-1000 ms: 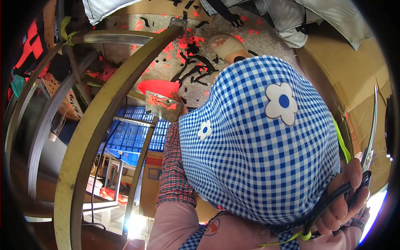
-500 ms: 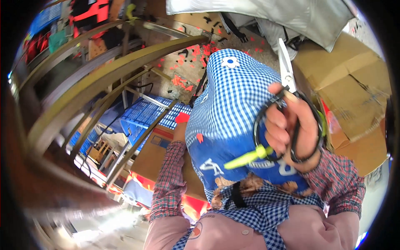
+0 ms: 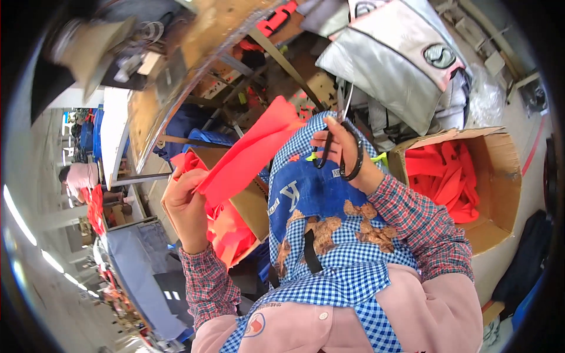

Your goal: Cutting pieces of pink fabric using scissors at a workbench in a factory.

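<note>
Left hand (image 3: 191, 206) is closed on one end of a red cloth (image 3: 250, 150); right hand (image 3: 356, 156) has its fingers through the loops of scissors (image 3: 359, 147), partly curled. Largest about them is a table (image 3: 185, 73) at the upper left, its wooden top tilted in view. Far left, a co-worker (image 3: 82, 176) in a pink top bends over. A blue-and-white checked apron (image 3: 335, 279) covers the wearer's lap, with a blue panel (image 3: 315, 188) and ragged brown patches (image 3: 323, 232). Silver sheets (image 3: 385, 65) lie beyond the knees. On the right stands an open carton (image 3: 497, 185) with crumpled red pieces in it; a smaller box (image 3: 253, 209), also holding red pieces, sits just beside the left forearm. The red cloth stretches from the left hand up and right above this box, its far end near the scissors; whether it touches the apron I cannot tell. The scissors point up, away from the body. Smallest is a yellow-green tie (image 3: 311, 157) beside their loops.
</note>
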A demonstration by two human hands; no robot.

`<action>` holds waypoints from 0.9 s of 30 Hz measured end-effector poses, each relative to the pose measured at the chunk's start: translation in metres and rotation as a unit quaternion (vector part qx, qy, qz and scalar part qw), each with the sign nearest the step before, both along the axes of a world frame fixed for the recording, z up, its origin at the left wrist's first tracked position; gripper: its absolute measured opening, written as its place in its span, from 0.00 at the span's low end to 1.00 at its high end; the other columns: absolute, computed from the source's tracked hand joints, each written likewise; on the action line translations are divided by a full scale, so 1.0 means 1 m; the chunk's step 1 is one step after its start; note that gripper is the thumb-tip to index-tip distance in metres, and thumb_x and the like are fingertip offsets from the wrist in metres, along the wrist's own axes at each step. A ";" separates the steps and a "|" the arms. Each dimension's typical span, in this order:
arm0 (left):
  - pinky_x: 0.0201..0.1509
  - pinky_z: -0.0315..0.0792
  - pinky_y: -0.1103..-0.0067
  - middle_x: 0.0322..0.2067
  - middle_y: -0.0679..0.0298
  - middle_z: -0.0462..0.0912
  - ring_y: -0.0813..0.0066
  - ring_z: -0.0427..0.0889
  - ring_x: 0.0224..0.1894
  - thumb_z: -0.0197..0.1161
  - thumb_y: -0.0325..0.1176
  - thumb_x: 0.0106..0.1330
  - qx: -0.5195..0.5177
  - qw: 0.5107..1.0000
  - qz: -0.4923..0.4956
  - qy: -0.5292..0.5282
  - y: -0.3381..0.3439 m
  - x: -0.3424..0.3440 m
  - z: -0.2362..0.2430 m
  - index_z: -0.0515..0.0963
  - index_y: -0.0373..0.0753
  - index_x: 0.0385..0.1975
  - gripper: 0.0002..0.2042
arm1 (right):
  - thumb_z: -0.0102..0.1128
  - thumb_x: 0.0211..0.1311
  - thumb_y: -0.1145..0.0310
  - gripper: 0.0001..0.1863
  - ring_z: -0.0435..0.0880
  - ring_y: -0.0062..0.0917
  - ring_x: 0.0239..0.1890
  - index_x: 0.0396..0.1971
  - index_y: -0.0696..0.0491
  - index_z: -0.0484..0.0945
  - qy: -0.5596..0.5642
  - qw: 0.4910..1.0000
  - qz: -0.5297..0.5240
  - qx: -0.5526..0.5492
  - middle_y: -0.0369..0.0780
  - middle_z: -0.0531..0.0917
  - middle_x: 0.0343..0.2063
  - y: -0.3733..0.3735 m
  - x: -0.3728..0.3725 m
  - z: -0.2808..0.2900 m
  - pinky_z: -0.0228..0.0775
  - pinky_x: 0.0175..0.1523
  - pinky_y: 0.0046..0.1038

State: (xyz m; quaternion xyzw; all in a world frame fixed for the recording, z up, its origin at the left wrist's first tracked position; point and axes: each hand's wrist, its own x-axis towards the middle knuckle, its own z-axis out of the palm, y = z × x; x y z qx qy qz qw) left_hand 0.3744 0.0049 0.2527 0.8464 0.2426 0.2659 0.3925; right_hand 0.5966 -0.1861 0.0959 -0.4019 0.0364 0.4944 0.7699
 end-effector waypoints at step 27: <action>0.58 0.74 0.70 0.54 0.51 0.78 0.57 0.79 0.56 0.63 0.28 0.66 0.046 0.998 0.006 -0.035 -0.105 -0.062 -0.019 0.75 0.33 0.55 0.18 | 0.64 0.63 0.71 0.22 0.84 0.24 0.32 0.55 0.58 0.69 -0.144 0.958 0.242 0.046 0.40 0.81 0.36 -0.011 -0.051 0.073 0.79 0.34 0.25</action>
